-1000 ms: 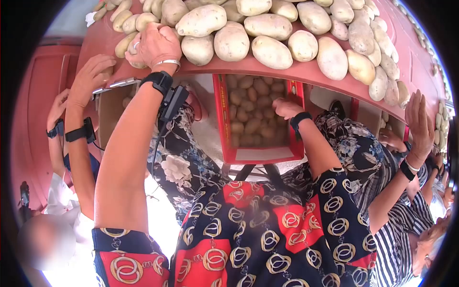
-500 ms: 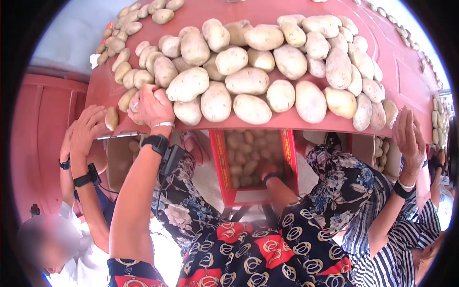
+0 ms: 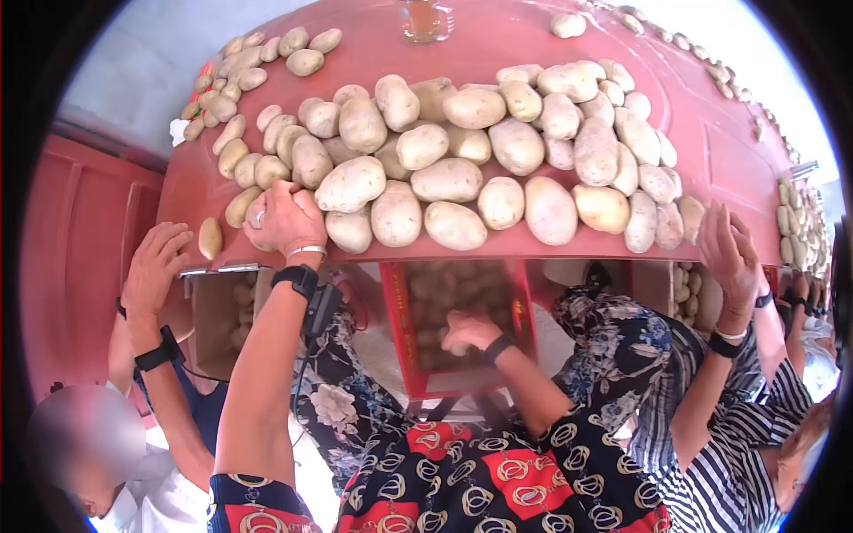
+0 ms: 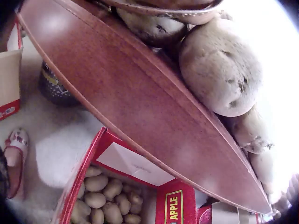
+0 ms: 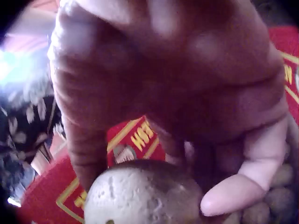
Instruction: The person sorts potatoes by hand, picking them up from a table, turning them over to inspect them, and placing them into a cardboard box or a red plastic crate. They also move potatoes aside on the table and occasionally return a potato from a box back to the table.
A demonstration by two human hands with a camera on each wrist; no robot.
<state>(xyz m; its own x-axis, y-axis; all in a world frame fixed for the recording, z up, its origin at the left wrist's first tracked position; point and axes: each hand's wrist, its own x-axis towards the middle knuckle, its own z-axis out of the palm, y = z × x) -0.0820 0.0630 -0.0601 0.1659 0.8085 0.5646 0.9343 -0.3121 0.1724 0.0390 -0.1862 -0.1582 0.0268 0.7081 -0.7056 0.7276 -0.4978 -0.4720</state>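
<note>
My right hand (image 3: 469,331) is over the red cardboard box (image 3: 399,333) below the table edge. In the right wrist view a rounded potato (image 5: 145,196) sits between the thumb (image 5: 233,193) and the fingers, which grip it. My left hand (image 3: 289,218) rests at the table's front edge beside the potatoes, its fingers bent. From above, I cannot tell whether it holds one. A large potato (image 4: 219,70) lies on the table near it in the left wrist view. More potatoes (image 4: 112,212) fill the red box.
Potatoes (image 3: 449,179) lie in rows across the red table (image 3: 720,182). A glass mug (image 3: 426,19) stands at the back. People sit on both sides, a hand (image 3: 158,271) at left and another hand (image 3: 729,253) at right. Another cardboard box (image 3: 213,329) with potatoes stands lower left.
The right hand went from the box's right side down among the potatoes, then came up with one. The left hand stays at the table edge. The head view has shifted, showing more of the table.
</note>
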